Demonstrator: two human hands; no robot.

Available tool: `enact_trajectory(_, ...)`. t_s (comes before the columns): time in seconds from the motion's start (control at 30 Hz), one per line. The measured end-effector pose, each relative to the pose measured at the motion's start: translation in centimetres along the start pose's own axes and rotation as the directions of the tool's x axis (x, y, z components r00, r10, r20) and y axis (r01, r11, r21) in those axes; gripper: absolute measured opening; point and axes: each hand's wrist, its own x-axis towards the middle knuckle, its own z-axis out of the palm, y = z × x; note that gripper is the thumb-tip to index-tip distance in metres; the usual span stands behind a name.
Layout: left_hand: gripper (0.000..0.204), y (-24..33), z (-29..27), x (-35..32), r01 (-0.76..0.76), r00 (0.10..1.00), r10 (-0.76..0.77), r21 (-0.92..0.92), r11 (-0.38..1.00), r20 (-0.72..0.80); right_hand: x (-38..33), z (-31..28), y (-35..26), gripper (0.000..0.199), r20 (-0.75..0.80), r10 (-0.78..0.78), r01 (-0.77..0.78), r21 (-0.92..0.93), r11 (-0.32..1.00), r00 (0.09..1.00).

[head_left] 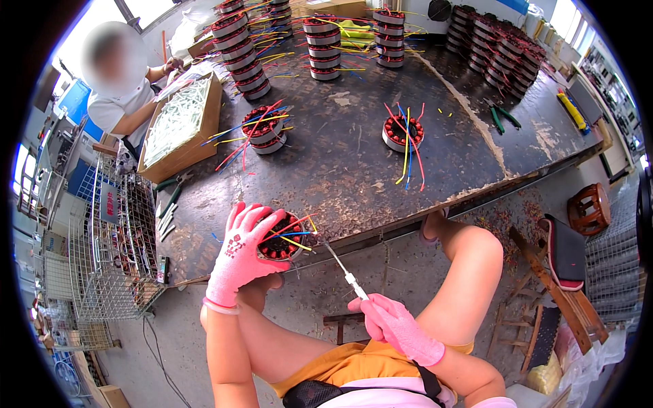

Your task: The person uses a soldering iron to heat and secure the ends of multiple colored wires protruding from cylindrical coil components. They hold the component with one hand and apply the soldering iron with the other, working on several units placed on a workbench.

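Observation:
My left hand (243, 255), in a pink glove, grips a motor stator (277, 249) at the table's near edge. Red, blue and yellow wires stick out of it to the right. In my right hand (403, 331), also gloved in pink, is a slim metal rod tool (338, 260) with a white handle. Its tip points up and left, close to the wire ends; whether it touches them I cannot tell. Further back on the table lie a single wired stator (403, 132) and a short stack of stators (264, 130).
Tall stator stacks (322, 49) line the far side, with more stators (500, 51) at far right. A box of white sleeves (178, 122) stands at left, near a co-worker (119, 81). Green-handled pliers (502, 117) lie right. A wire cart (112, 245) stands left; a wooden stool (589, 209) right.

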Motion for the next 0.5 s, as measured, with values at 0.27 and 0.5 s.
enact_trajectory(0.27, 0.087, -0.08, 0.14, -0.02, -0.002, 1.000, 0.002, 0.001, 1.000, -0.003, 0.05, 0.10, 0.08, 0.030, 0.016, -0.019, 0.019, 0.031, 0.999, 1.000)
enact_trajectory(0.5, 0.087, -0.17, 0.13, -0.06, 0.001, 1.000, -0.001, -0.012, 1.000, 0.015, 0.01, 0.18, -0.31, 0.031, 0.016, -0.004, 0.004, 0.042, 0.999, 1.000)
